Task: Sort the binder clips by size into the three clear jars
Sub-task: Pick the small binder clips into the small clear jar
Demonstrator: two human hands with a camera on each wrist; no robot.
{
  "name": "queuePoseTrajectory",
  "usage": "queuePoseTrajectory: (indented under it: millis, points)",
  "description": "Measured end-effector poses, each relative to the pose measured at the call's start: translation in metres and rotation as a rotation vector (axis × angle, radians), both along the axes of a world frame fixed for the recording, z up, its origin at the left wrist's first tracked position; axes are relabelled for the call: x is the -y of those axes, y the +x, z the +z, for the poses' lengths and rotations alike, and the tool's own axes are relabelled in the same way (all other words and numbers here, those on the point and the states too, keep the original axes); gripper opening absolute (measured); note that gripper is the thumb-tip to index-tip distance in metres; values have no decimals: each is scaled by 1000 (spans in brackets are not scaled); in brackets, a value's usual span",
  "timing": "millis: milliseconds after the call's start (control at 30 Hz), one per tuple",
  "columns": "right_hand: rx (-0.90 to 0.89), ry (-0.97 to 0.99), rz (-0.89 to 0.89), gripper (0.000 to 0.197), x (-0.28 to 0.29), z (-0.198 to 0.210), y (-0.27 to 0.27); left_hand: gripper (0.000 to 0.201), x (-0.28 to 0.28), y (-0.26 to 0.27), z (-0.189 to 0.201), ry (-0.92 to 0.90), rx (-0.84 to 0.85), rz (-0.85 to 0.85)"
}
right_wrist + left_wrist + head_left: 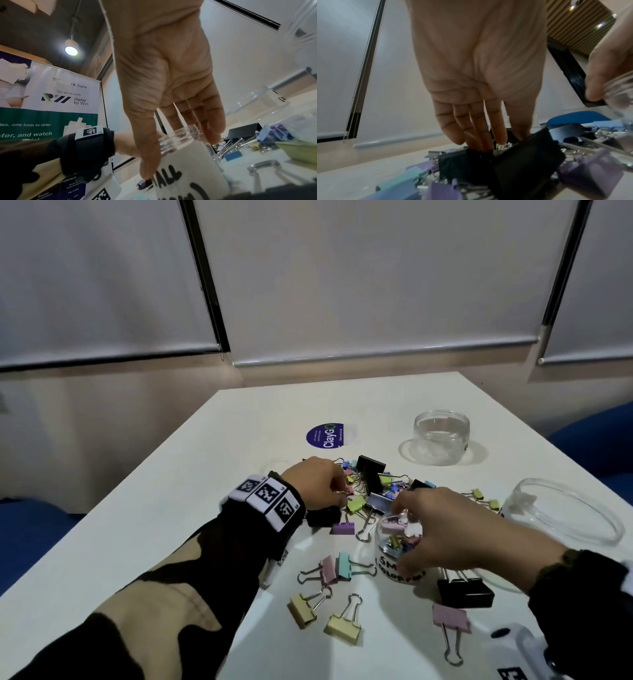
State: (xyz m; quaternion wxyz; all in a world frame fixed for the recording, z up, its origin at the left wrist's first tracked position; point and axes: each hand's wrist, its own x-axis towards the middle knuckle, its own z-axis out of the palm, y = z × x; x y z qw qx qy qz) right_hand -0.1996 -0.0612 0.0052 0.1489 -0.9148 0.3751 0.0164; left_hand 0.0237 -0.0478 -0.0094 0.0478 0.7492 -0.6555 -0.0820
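A heap of coloured and black binder clips [376, 484] lies mid-table. My left hand [342, 491] reaches down into its left side. In the left wrist view the fingers [481, 129] point down among black clips [522, 162], and their tips are hidden, so a pinch cannot be made out. My right hand [402, 534] grips the small clear jar [390, 553], thumb on the near side and fingers over the far rim. The jar's label [185, 169] reads "SMALL". It holds several small clips, and a pink clip [394, 525] sits at its mouth.
An empty clear jar [440, 441] stands at the back right. A wider clear jar [565, 515] is at the right edge. Loose clips lie in front: pink and teal [337, 568], yellow [342, 626], large black [466, 592]. A round purple sticker [329, 434] is behind the heap.
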Motion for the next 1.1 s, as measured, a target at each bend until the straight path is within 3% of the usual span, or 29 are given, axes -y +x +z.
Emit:
queuePoseTrajectory:
  millis: [100, 367, 633, 900, 1100]
  points:
    - [-17, -17, -24, 64, 4, 8, -5, 28, -1, 2, 1, 9, -1, -5]
    - [-25, -24, -126, 69, 17, 19, -7, 23, -1, 12, 0, 41, 3, -43]
    - [-19, 150, 36, 60, 3, 25, -1, 24, 9, 24, 3, 84, -37, -70]
    - [-123, 99, 120, 74, 24, 14, 24, 27, 12, 35, 2, 64, -11, -45]
    - [-145, 246, 157, 86, 39, 16, 31, 13, 16, 37, 3, 61, -18, -97]
